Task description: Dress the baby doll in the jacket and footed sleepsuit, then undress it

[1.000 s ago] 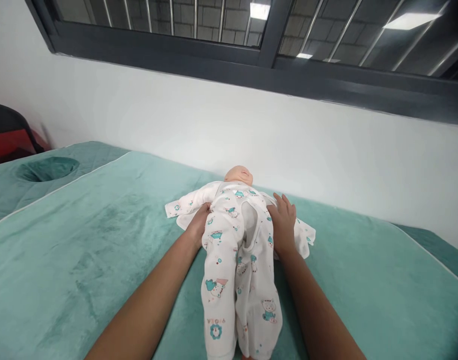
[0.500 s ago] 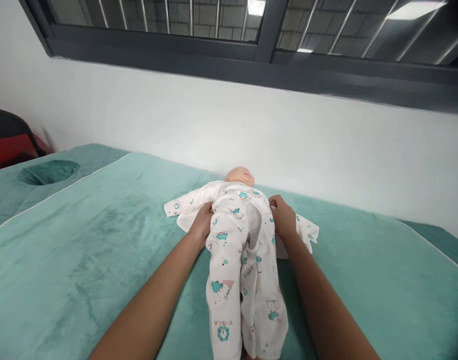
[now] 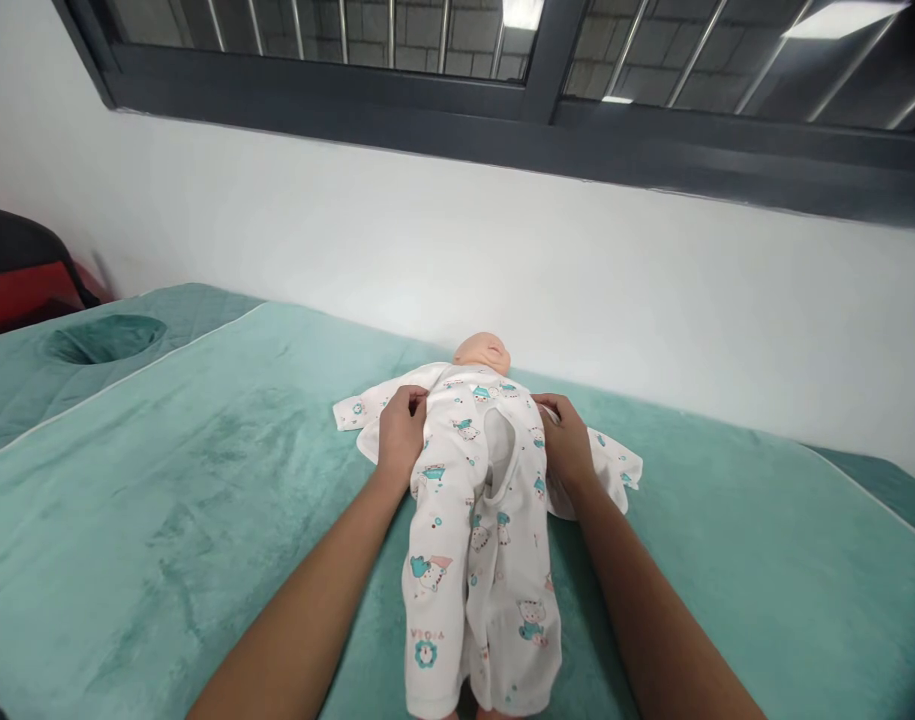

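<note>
A baby doll lies on its back, its head toward the wall. White baby pants with teal and pink animal prints cover its legs and reach up over its torso; there is an open slit at the crotch. Under them, a white printed baby top spreads its sleeves to both sides. My left hand is closed at the left upper edge of the pants, thumb and fingers together. Opposite it, my right hand pinches the right upper edge. The doll's feet barely show at the bottom.
The doll rests on a teal plush bed cover. At the left the bed has a covered round hole. Behind stand a white wall and a dark-framed barred window. A red and black object is at the far left.
My left hand has shifted upward along the pants' edge and its fingers now show more plainly. The pant legs have swung slightly left, and the doll's feet show at the hems.
</note>
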Tool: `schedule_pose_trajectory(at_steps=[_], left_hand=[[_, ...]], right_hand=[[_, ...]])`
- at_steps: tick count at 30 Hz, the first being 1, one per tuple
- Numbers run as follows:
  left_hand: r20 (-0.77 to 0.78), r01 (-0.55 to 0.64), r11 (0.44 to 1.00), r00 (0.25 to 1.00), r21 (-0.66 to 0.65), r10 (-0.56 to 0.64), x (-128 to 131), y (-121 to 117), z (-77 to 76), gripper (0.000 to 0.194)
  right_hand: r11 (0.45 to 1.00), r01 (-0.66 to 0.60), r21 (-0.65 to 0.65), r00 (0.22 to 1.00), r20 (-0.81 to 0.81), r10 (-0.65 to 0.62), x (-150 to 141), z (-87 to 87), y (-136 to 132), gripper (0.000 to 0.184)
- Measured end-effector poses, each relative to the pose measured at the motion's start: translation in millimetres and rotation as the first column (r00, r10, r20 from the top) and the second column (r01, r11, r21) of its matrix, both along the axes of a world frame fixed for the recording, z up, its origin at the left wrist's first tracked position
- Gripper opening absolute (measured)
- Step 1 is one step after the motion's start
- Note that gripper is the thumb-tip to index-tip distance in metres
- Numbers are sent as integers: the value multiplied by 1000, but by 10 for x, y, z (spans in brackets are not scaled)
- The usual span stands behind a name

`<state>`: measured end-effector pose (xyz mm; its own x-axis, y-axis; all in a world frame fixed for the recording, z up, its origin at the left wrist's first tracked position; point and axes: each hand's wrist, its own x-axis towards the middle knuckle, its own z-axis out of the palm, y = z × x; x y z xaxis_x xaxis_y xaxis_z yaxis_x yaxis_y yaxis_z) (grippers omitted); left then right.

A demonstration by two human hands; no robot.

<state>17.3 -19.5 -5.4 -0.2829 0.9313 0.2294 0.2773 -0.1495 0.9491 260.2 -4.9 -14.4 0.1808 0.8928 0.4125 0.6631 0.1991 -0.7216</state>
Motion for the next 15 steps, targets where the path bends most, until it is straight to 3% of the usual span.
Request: schedule_pose_trajectory(at_steps=[3,9,12,15], left_hand=[[21,56,998,998,23,-57,-16,6,55,16],[63,163,985,984,51,-166,-49,-17,94,27],[21,170,984,985,42,-171,-57,-14,88,23],[-18,149,989,989,10,-149,-60,-11,88,16]], right_hand=[[999,12,-49,999,54,-9,-6,52,40,27],[999,16,-51,928,372,4,2,96,157,24],[997,22,-68,927,375,5,-5,141,208,19],[990,-56,-130,969,233,85,-67,288,247,21]])
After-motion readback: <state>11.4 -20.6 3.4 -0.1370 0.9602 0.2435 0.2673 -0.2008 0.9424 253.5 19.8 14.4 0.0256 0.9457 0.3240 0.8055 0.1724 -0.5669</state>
